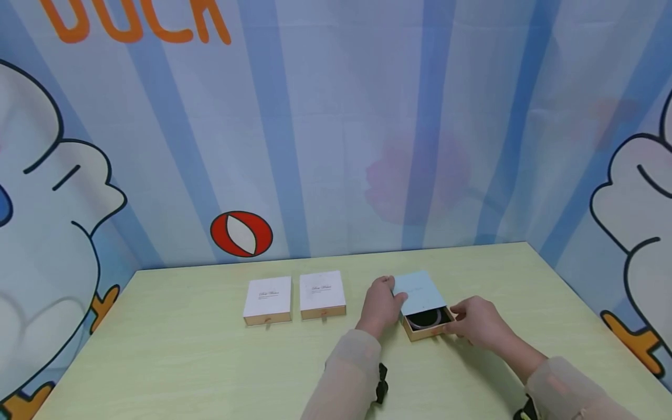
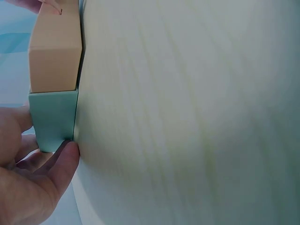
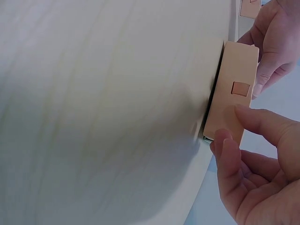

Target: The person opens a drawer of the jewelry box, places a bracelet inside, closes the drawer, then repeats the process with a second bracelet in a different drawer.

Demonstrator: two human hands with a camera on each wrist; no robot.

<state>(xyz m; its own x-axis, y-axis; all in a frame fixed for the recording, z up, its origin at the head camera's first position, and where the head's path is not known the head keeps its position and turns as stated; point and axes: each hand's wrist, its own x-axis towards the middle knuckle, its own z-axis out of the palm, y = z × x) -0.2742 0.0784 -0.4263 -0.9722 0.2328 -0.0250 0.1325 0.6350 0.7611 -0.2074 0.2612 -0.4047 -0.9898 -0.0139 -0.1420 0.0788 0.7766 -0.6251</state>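
A drawer-style gift box stands on the table, with a light blue sleeve (image 1: 419, 293) and a tan drawer (image 1: 423, 333) pulled partly out toward me. Inside the drawer, a pale round band, like a bangle (image 1: 438, 320), shows against a dark lining, partly covered by the sleeve. My left hand (image 1: 382, 304) grips the sleeve from its left side, and the left wrist view shows those fingers (image 2: 65, 164) at the sleeve's lower edge. On the other side my right hand (image 1: 482, 322) pinches the drawer's front right corner, its thumb against the front face in the right wrist view.
Left of the blue box, two white boxes (image 1: 268, 298) with tan fronts and small pull tabs lie side by side on the pale yellow-green table (image 1: 184, 350). A printed blue curtain (image 1: 336, 128) hangs along the table's back edge.
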